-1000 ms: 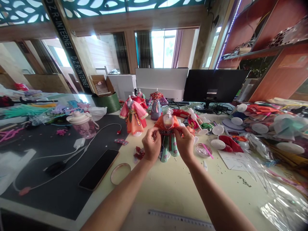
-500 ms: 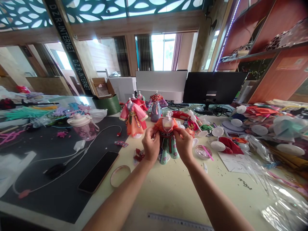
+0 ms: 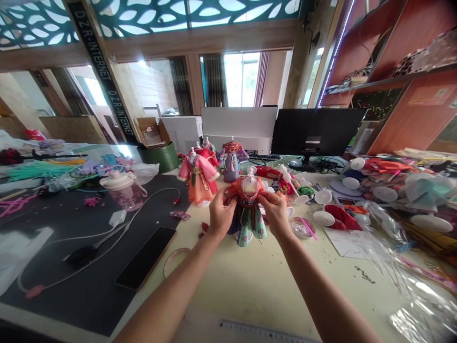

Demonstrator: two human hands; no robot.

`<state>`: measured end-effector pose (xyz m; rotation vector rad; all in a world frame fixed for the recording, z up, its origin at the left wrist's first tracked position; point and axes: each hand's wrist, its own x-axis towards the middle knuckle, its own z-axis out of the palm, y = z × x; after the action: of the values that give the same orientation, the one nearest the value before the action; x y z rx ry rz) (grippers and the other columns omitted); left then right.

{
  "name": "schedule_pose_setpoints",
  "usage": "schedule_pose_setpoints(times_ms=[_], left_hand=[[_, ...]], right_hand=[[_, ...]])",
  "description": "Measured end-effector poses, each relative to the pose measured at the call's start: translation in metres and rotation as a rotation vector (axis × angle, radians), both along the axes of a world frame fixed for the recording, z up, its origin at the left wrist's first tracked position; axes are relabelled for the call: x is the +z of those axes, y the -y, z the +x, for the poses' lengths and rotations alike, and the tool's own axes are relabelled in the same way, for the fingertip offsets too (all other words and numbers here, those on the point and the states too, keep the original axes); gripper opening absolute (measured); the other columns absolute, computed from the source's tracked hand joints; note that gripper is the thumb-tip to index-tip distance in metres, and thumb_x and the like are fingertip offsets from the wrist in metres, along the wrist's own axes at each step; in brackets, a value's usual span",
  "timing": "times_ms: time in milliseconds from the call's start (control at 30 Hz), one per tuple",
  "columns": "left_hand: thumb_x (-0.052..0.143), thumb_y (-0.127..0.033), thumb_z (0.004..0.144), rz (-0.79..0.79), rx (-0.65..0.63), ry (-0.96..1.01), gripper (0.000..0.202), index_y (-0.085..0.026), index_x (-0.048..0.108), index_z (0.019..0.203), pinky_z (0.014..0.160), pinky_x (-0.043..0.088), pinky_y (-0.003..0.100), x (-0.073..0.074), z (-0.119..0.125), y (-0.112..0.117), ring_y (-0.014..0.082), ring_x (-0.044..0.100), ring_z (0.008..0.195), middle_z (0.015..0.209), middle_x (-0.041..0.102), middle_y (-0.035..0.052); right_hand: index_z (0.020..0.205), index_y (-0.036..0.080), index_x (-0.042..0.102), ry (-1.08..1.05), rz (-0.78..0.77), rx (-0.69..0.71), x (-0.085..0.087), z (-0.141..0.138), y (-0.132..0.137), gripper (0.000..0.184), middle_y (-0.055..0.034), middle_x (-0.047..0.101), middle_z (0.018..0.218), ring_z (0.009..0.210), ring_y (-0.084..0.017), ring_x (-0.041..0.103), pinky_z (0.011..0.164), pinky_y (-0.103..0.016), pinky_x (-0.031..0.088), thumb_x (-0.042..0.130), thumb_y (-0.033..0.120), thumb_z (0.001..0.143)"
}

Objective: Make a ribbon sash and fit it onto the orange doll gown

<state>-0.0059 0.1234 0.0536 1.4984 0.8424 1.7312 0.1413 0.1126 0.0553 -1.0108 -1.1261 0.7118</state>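
Inspecting the work in hand: one doll-sized dress with an orange bodice, dark patterned waistband and mint-green skirt panels (image 3: 249,213) is on a white display form, upright over the cream tabletop (image 3: 235,286), directly before the person. Left hand (image 3: 220,212): thumb and fingers drawn together, pinching the dress at its left side by the waist. Right hand (image 3: 275,212): likewise closed, pinching the opposite side.

Done: bodice, beaded neckline trim, waistband and skirt panels are all in place, so dressing is judged well advanced. Left: probably minor straightening at the waist; fastening at the rear cannot be verified.

Count: behind, at least four dressed forms, namely one in a pink-and-orange robe (image 3: 198,176), one in a purple-grey gown with red collar (image 3: 232,159), and two partly hidden. Also one black phone (image 3: 146,257), one clear pink cup with white lid (image 3: 123,190), one round dish with a pink stick (image 3: 302,227), one ruler (image 3: 264,329) and two monitors, white-backed (image 3: 238,127) and black (image 3: 317,131). White disc bases at right: at least six, overlapping; exact total not determinable.
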Motion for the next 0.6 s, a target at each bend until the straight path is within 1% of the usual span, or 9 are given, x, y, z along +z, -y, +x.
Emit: schedule_pose_setpoints(times_ms=[167,333,500,600], left_hand=[[0.066,-0.020,0.074,-0.052,-0.116,0.011,0.034,-0.017,0.058,0.108,0.083,0.051,0.030,0.004,-0.005,-0.002,0.0181,0.066,0.092,0.096,0.070,0.0058],[0.068,-0.018,0.071,-0.063,-0.194,0.012,0.033,-0.017,0.059,0.103,0.081,0.052,0.029,0.012,-0.008,-0.001,0.0169,0.066,0.087,0.090,0.071,0.0041],[0.071,-0.020,0.068,-0.087,-0.283,0.052,0.036,-0.017,0.060,0.102,0.080,0.052,0.030,0.017,-0.010,-0.003,0.0176,0.066,0.087,0.087,0.071,0.0033],[0.072,-0.020,0.066,-0.101,-0.317,0.073,0.038,-0.017,0.062,0.102,0.079,0.053,0.030,0.020,-0.009,-0.003,0.0179,0.067,0.085,0.085,0.072,0.0026]], right_hand=[[0.073,0.017,0.072,-0.020,-0.024,0.074,0.007,0.001,0.002,0.024,-0.0007,0.065,0.067,0.063,-0.012,0.051,0.061,-0.026,0.040,0.067,0.039,0.065],[0.070,0.017,0.072,0.008,-0.056,0.139,0.014,0.003,0.007,0.024,0.0001,0.063,0.063,0.061,-0.012,0.049,0.061,-0.027,0.040,0.068,0.039,0.063],[0.069,0.016,0.071,0.045,-0.066,0.173,0.019,0.003,0.013,0.024,0.0010,0.058,0.058,0.056,-0.011,0.045,0.055,-0.026,0.037,0.066,0.040,0.065],[0.066,0.017,0.070,0.060,-0.048,0.160,0.022,0.001,0.019,0.022,0.0022,0.054,0.054,0.053,-0.010,0.042,0.052,-0.024,0.036,0.065,0.039,0.066]])
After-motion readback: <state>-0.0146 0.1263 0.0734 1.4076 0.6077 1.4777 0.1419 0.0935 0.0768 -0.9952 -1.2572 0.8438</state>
